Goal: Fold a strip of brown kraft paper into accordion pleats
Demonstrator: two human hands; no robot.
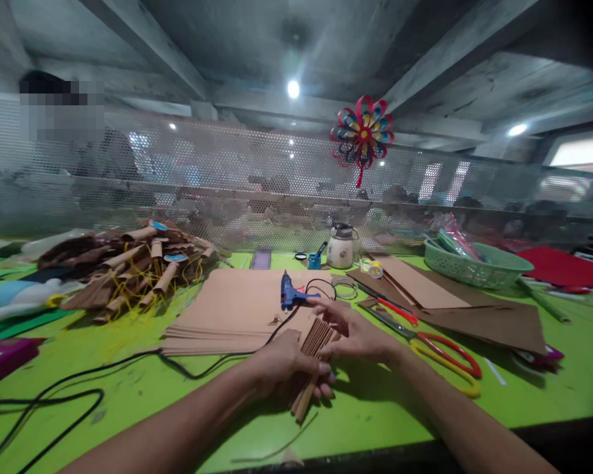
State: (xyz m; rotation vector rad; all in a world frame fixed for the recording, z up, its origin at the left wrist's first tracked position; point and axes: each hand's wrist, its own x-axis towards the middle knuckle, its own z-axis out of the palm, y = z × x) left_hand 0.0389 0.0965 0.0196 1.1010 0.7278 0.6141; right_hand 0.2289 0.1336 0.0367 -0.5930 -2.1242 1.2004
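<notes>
A strip of brown paper folded into narrow pleats point(317, 337) is between my two hands, tilted over the table. My left hand point(289, 362) is closed round its middle, thumb across the pleats and fingertips showing at the far side. My right hand point(353, 332) curls round the upper right edge of the pleats, thumb low and fingers bent above. Just beyond lies a blue glue gun point(290, 293) on a stack of flat brown paper sheets point(227, 309), its black cord point(217, 363) running left. Big scissors with red and yellow handles point(449, 362) lie right of my right hand.
Pleated brown pieces with yellow strings point(143, 270) are heaped at the left. At the back stand a jar point(340, 247) and a green basket point(494, 266). Dark brown sheets point(494, 322) lie at the right. A perforated metal screen point(257, 171) carries a paper flower point(363, 133).
</notes>
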